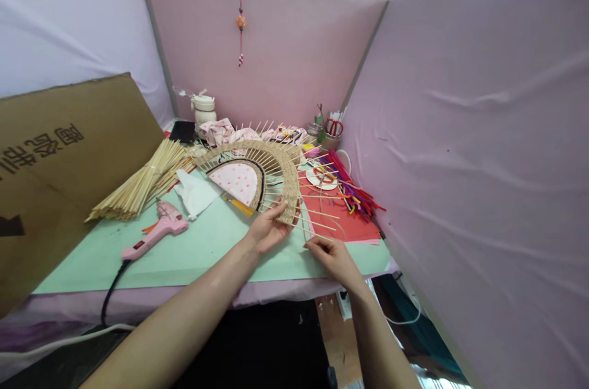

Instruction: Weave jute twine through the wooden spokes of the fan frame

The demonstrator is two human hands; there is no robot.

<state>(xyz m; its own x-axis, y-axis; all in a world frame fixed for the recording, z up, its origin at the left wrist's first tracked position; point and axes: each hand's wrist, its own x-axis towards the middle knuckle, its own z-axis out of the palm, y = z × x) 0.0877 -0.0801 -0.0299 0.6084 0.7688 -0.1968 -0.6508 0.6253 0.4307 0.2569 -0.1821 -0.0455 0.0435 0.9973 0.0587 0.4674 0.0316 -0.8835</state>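
A half-round woven fan (291, 183) of straw-coloured cord and thin sticks is held above the table. Its inner half-disc of pale pink dotted fabric (235, 183) has a dark and tan border, and bare stick ends stick out past the woven band. My left hand (271, 231) grips the band's lower right end, thumb on top and fingers underneath. Close by on the right, my right hand (326, 254) is closed in a pinch on a thin strand of cord (304, 231) running up to the fan's edge. The fingertips are small in view.
A pink glue gun (156, 232) lies at left, near a bundle of sticks (138, 183) and white tissue (196, 192). Right of the fan are red sheets (363, 226), pipe cleaners (356, 186) and orange-handled scissors (324, 175). A cardboard sheet (69, 180) leans at left; a bottle (204, 108) stands behind.
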